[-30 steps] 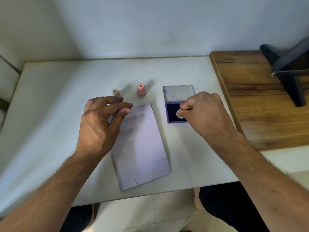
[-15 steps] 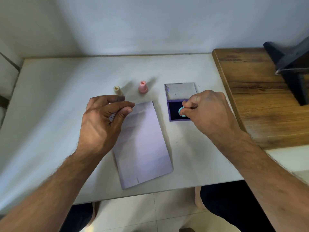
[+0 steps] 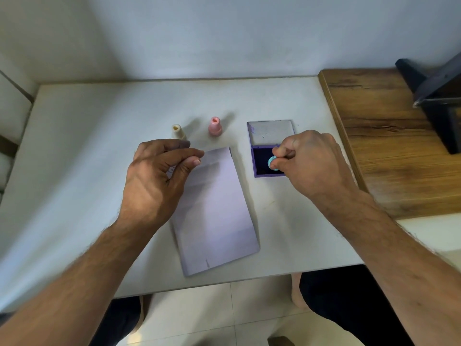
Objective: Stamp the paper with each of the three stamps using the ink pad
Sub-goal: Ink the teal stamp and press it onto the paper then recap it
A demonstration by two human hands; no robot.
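- the right hand (image 3: 311,163), right of centre in the frame, is clenched around a teal stamp (image 3: 271,162), pinching it with thumb and fingers above the dark pad of the open ink pad (image 3: 264,166); i cannot tell whether the stamp face touches the ink.
- the ink pad's purple case lies just right of the paper (image 3: 214,211), its grey lid folded back toward the top of the frame.
- the left hand (image 3: 154,181), left of centre, hovers loosely curled over the paper's upper left corner, grasping nothing.
- 2 more stamps stand upright above the paper: a cream stamp (image 3: 178,131) and, to its right, a pink stamp (image 3: 215,126).
- all lie on a white table (image 3: 87,146); a wooden surface (image 3: 389,151) adjoins at the right edge.
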